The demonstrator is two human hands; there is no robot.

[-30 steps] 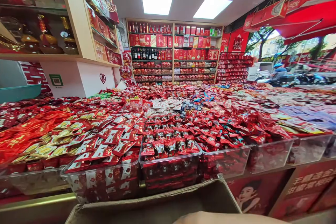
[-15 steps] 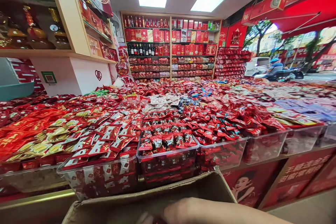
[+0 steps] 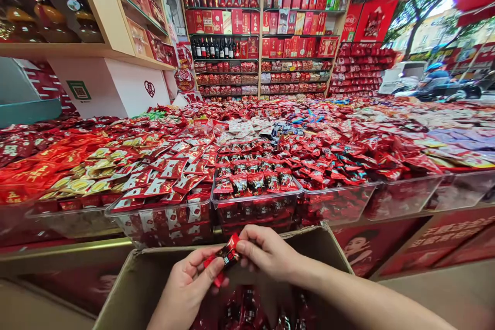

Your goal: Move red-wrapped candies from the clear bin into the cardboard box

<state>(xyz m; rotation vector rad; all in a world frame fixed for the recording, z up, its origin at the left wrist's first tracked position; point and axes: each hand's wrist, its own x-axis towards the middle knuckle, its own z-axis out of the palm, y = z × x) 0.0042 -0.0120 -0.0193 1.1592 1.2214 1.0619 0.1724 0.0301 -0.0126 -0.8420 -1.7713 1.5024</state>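
Note:
Between my two hands is a small wrapped candy [image 3: 229,254] in a red and black wrapper. My left hand [image 3: 195,279] pinches its lower left end between thumb and fingers. At its upper right end, my right hand [image 3: 266,252] grips the red wrapper the same way. Both hands are above an open cardboard box [image 3: 127,281], where several dark red wrapped candies [image 3: 247,309] lie at the bottom. Just beyond the box stands a clear bin [image 3: 255,200] of candies in similar red and black wrappers, set in rows.
More clear bins line the counter, one with red and white packets [image 3: 166,175] on the left, another with loose red candies [image 3: 336,162] on the right. Shelves [image 3: 260,36] of bottles and red boxes stand at the back. A glass-shelved cabinet [image 3: 96,0] juts out at upper left.
My view has tilted down. Both hands have come up from inside the box and now show clearly, with the candy between them. The candies in the box have come into view.

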